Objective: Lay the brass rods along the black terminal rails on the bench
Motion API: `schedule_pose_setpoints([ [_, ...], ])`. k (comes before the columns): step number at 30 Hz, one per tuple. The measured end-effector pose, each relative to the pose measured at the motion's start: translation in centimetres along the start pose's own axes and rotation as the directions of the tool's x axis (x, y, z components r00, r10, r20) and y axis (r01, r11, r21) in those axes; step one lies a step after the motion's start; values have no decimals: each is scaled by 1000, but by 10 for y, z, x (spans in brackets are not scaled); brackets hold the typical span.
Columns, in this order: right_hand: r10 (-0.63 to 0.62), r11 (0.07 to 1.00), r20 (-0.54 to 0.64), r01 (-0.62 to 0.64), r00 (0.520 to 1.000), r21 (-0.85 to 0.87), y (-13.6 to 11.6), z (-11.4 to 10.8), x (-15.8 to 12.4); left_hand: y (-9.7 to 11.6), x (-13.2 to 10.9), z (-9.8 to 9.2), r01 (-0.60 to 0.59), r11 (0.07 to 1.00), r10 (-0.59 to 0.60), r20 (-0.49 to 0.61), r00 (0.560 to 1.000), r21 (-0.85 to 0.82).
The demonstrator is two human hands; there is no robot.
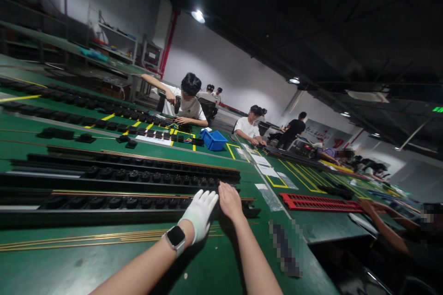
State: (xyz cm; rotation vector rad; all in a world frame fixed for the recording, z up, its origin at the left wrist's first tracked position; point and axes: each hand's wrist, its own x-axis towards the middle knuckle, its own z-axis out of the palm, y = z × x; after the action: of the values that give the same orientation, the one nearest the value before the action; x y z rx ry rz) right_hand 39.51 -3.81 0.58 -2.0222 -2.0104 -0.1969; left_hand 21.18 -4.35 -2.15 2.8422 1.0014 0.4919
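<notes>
My left hand (200, 213) wears a white glove and a smartwatch on the wrist. Its fingers lie stretched out on the near long black strip of sockets (114, 203), close to the strip's right end. My bare right hand (229, 200) rests right beside it with the fingers curled down over the same end of the strip. Whether those fingers grip it I cannot tell. A second black socket strip (138, 174) lies parallel just behind. Thin brass rods (86, 239) lie on the green table (214, 267) in front of my left forearm.
More black parts sit in rows at the far left. A blue bin (213, 140) stands mid-table. A red strip (321, 203) lies to the right, with another person's arm (380, 221) near it. Several people work at the far side. Clear bags and papers lie by yellow floor-tape marks.
</notes>
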Motion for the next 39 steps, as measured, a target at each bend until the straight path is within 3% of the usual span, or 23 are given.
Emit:
schedule_pose_setpoints([
  [6, -19, 998, -19, 18, 1000, -57, -2, 9, -1, 2, -1, -6, 1, 1000, -1, 2, 1000, 7],
  [13, 65, 992, -28, -67, 998, -107, 6, 2, 2, 1, -1, -3, 2, 1000, -2, 1, 1000, 14],
  [20, 149, 985, 143, -134, 978, -109, 11, 4, 9, 0, 1, -1, -11, 1000, 11, 20, 1000, 23],
  [26, 209, 976, 199, -192, 957, -103, 34, -6, 15, 1, -1, -2, -16, 999, 16, 2, 1000, 27],
  [31, 225, 972, 268, -199, 937, -123, 48, -2, 18, 1, -1, -2, -9, 1000, 9, -16, 1000, 22],
  [39, 265, 962, 239, -240, 934, -130, 68, -8, 19, 3, -1, -7, -6, 999, 5, 22, 1000, 35],
])
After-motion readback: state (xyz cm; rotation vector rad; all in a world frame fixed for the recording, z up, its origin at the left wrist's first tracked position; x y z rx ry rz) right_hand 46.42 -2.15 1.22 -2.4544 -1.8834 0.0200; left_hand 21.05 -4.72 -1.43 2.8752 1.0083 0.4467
